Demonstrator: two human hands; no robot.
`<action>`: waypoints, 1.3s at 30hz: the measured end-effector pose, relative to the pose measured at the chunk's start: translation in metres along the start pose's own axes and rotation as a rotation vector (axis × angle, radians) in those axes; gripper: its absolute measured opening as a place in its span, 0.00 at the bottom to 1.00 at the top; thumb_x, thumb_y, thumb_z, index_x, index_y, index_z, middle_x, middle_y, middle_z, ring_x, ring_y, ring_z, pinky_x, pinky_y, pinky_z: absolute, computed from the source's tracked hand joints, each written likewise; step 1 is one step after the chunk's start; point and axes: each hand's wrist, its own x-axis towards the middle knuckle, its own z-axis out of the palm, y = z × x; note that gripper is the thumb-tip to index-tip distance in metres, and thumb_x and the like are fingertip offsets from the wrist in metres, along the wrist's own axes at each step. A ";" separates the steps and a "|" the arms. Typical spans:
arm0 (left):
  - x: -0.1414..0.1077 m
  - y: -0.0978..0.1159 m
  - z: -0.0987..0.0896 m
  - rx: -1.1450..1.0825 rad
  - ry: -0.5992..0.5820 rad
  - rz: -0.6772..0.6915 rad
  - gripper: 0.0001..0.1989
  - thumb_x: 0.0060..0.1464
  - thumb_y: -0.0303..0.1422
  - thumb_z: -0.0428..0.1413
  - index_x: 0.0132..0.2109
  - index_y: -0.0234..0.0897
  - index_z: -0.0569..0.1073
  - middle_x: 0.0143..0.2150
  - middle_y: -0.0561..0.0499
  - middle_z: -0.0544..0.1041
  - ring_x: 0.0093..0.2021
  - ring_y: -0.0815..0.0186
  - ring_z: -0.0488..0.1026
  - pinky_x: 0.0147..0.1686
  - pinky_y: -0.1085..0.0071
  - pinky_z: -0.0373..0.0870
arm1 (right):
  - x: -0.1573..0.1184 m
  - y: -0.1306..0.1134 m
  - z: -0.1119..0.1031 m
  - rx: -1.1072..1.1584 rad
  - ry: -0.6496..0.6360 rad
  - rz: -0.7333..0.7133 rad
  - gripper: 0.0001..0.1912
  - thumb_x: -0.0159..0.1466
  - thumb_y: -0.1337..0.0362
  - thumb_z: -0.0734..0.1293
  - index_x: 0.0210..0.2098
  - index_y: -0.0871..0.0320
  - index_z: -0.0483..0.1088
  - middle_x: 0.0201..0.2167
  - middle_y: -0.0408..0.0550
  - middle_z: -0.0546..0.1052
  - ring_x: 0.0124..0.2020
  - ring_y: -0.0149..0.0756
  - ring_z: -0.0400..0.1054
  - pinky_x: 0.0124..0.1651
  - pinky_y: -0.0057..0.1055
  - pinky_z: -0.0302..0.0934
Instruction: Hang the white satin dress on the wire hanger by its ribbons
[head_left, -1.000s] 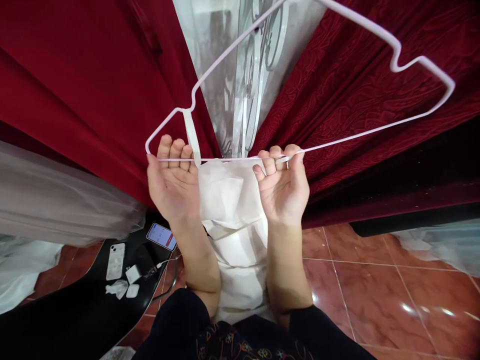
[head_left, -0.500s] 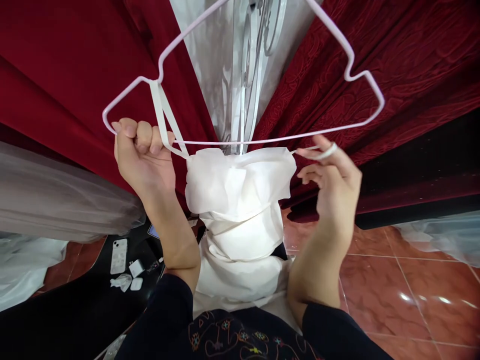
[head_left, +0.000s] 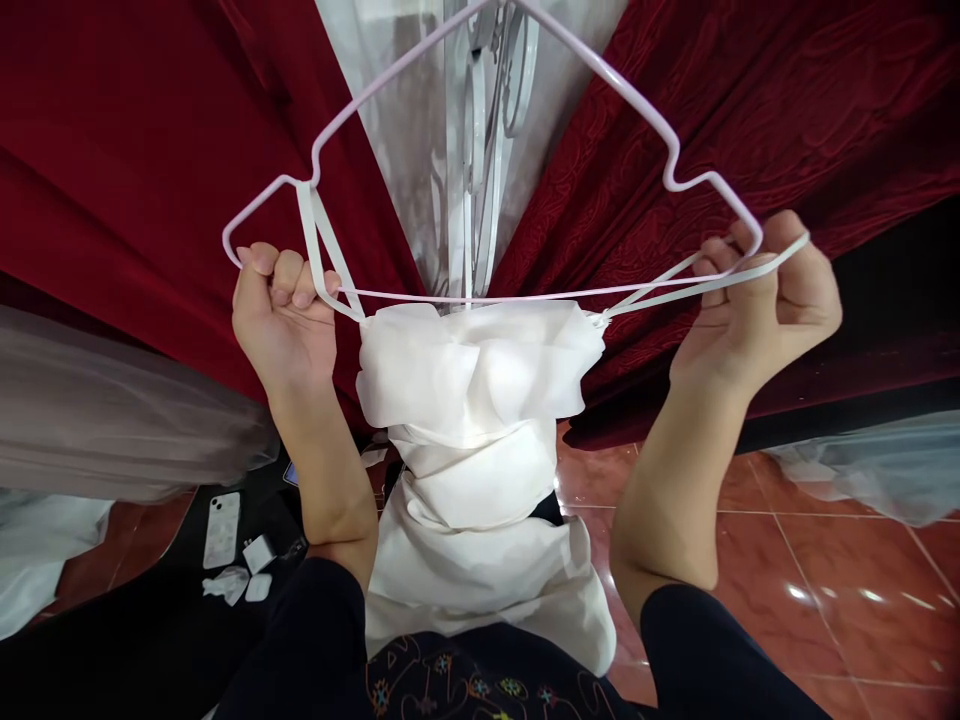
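Observation:
A pale lilac clothes hanger (head_left: 630, 92) is held up before me. My left hand (head_left: 289, 310) wraps its fingers round the left end of its lower bar. From the hanger hangs a white garment (head_left: 480, 370) with a ruffled top, its lower part draped over my lap. Its left strap (head_left: 318, 235) is looped over the hanger's left notch. The right strap (head_left: 675, 290) is stretched out to the right by my right hand (head_left: 757, 300), with the loop's end around a digit. That hand's fingers are curled at the hanger's right lower corner.
Dark red garments (head_left: 172, 130) hang on the left, and patterned red fabric (head_left: 787, 130) hangs on the right. On a black surface (head_left: 150, 600) at lower left lie a white phone (head_left: 222, 530), a charger (head_left: 259, 553) and a small white case (head_left: 259, 588). Red tiles (head_left: 757, 560) cover the floor.
My right hand has moved right and up, pulling the right strap out to the hanger's right corner. The hanger has come lower in view. My left hand keeps its grip on the bar.

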 end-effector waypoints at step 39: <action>-0.046 -0.047 -0.015 0.318 -0.013 0.117 0.09 0.67 0.39 0.58 0.43 0.39 0.77 0.42 0.50 0.78 0.47 0.65 0.78 0.53 0.69 0.73 | -0.112 -0.038 0.100 0.360 -0.272 0.598 0.13 0.70 0.48 0.59 0.37 0.50 0.63 0.32 0.41 0.70 0.43 0.32 0.76 0.46 0.34 0.73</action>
